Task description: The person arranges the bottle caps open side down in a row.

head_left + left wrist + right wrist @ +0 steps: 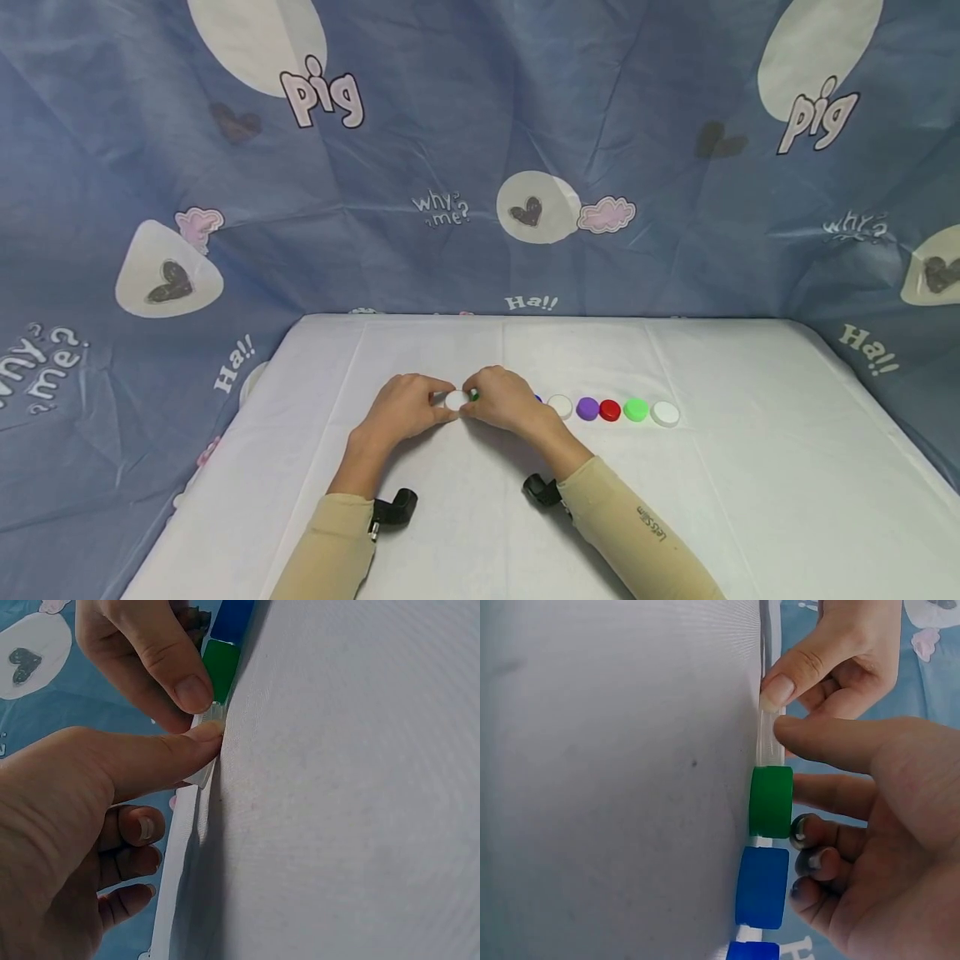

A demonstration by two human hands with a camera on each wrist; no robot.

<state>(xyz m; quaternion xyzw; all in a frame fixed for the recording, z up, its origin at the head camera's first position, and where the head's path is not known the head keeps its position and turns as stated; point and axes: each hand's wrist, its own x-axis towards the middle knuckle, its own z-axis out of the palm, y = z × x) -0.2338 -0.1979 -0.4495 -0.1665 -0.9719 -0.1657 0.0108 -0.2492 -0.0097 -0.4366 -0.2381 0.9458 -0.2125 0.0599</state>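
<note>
A white bottle cap [457, 401] lies on the cloth between both hands. My left hand [405, 407] pinches its left side with thumb and forefinger, the other fingers loosely bent in the left wrist view. From the other side my right hand [508, 402] pinches the same cap; the right thumb is at its near edge. In the right wrist view the white cap [769, 746] looks ridged and translucent, partly covered by fingertips. A green cap [771, 802] stands right beside it, mostly hidden behind my right hand in the head view. A blue cap [762, 887] follows it.
Rightward the row continues with a white cap [559, 407], a purple cap [588, 408], a red cap [610, 410], a light green cap [636, 409] and another white cap [665, 414]. White cloth [465, 525] covers the table; a blue printed curtain [420, 150] hangs behind.
</note>
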